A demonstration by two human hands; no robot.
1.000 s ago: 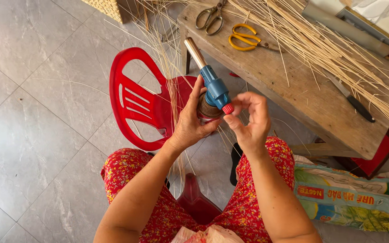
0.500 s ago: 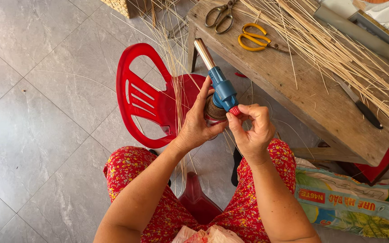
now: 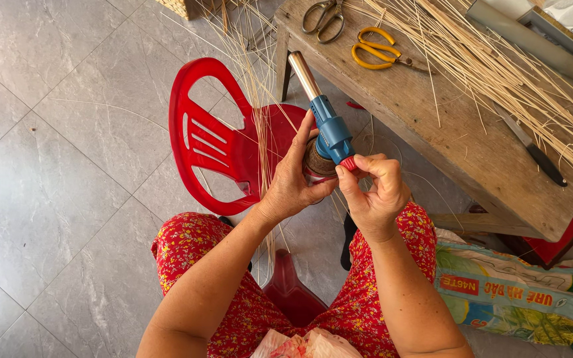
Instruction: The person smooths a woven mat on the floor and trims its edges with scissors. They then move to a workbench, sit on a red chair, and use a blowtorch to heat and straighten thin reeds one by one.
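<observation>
A blue gas torch head with a metal nozzle sits on a can that I hold over my lap. My left hand wraps around the can under the torch head. My right hand pinches the small red knob at the torch's rear end between thumb and fingers. The nozzle points up and away toward the red plastic chair.
A wooden bench at the right carries metal shears, yellow-handled scissors, a dark-handled knife and a pile of thin straw stalks. More stalks lean over the chair. A printed sack lies at lower right.
The torch and both hands stay together with the same grip; the nozzle has shifted slightly right in the view as the camera moved. The right fingers keep working the red knob.
</observation>
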